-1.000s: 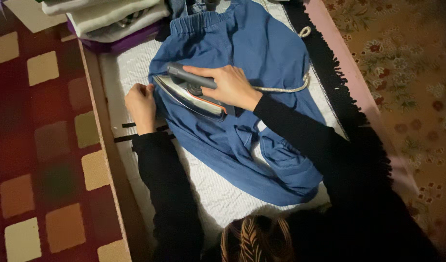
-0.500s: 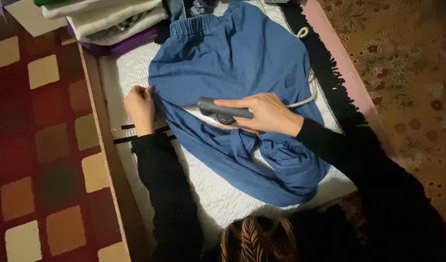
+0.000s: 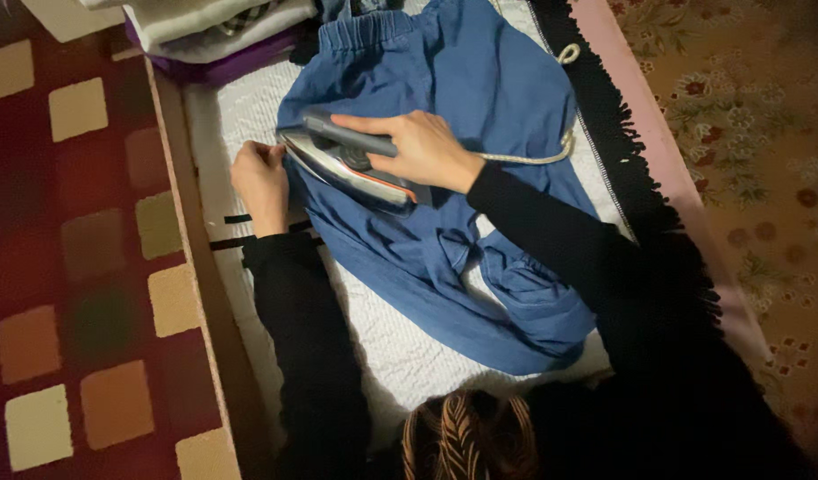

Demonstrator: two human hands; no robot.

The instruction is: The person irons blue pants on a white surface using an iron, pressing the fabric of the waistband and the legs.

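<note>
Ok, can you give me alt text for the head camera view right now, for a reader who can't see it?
A person's right hand grips the grey handle of an iron pressed on blue trousers, while the left hand pinches the fabric's edge. The trousers lie on a white padded cover, with folded laundry stacked at the top.

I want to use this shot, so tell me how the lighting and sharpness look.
Head view: dim and warm; the black sleeves merge into shadow at lower right. The right hand on the iron and the blue garment read clearly but soft; a faint sheen on the soleplate, no harsh glare.
</note>
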